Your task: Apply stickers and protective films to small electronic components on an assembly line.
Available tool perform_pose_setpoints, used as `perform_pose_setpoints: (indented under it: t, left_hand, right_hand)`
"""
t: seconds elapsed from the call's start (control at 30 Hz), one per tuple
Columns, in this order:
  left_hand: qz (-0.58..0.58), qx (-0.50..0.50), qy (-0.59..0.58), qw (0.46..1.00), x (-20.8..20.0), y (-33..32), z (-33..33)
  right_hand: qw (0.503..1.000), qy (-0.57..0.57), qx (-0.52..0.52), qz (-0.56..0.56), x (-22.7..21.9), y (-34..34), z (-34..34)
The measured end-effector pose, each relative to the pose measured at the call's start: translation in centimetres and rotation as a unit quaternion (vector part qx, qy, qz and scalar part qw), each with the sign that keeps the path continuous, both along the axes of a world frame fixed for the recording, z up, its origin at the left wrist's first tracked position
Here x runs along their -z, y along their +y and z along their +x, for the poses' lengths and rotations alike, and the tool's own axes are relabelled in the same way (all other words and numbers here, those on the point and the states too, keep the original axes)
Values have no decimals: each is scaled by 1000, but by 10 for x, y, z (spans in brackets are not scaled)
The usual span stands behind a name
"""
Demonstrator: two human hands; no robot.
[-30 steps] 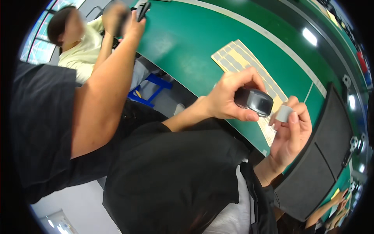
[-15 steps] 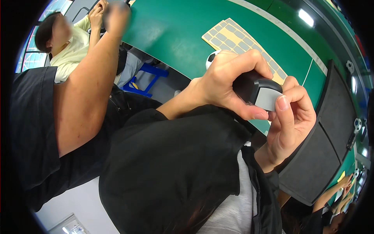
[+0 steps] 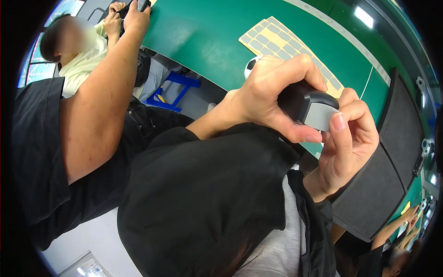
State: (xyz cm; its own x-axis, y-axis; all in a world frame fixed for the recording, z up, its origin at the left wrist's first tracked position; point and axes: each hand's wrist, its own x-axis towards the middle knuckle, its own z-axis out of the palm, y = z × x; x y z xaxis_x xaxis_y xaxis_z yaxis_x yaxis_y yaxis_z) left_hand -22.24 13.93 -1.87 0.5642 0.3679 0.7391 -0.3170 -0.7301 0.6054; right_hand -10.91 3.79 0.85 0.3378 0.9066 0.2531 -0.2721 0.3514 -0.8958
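Observation:
My left hand (image 3: 272, 85) is wrapped around a black, rounded device (image 3: 292, 99) and holds it above the table. A light grey sticker-like patch (image 3: 318, 116) covers its right end face. At the lower right edge of that patch, my right hand (image 3: 348, 145) has its thumb pressed on it, with the curled fingers behind. The beige sheet (image 3: 270, 37) of rounded grey stickers lies on the green table (image 3: 203, 46) beyond my hands. Part of a black-and-white ball-patterned thing (image 3: 251, 67) shows behind my left hand. The device's far side is hidden.
A person's bare forearm (image 3: 99, 101) crosses on the left, its hand holding a dark device (image 3: 143, 5). Another person in light yellow (image 3: 90, 62) sits beyond, near a blue stool (image 3: 177, 90). A dark grey panel (image 3: 369, 189) stands to the right, with more people's hands (image 3: 408, 217) past it.
Both my hands have shifted slightly right with the black device, keeping their grip. At upper left, the neighbour's hand has moved up a little.

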Motion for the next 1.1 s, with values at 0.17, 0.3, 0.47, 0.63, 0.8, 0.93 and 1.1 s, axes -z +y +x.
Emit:
perform_pose_setpoints:
  t: [0.17,0.3,0.47,0.63,0.8,0.93,1.1]
  left_hand:
    - [3,0,-2,1000,1,1,2]
    - [4,1,-2,1000,0,1,4]
    - [8,-1,0,1000,1,1,5]
    - [11,0,-11,1000,1,1,8]
    - [9,-8,-12,1000,0,0,9]
    - [37,-20,-22,999,2,1,8]
    - [31,-68,-48,996,21,5,10]
  right_hand:
    - [1000,3,4,6,3,2,3]
    - [999,28,13,23,5,4,4]
    - [1000,-12,11,-1,2,2,5]
    - [998,-57,21,5,3,2,7]
    - [996,-83,40,-2,1,0,7]
    - [989,-144,45,-6,2,-2,8]
    - [982,-124,125,-65,8,1,2]
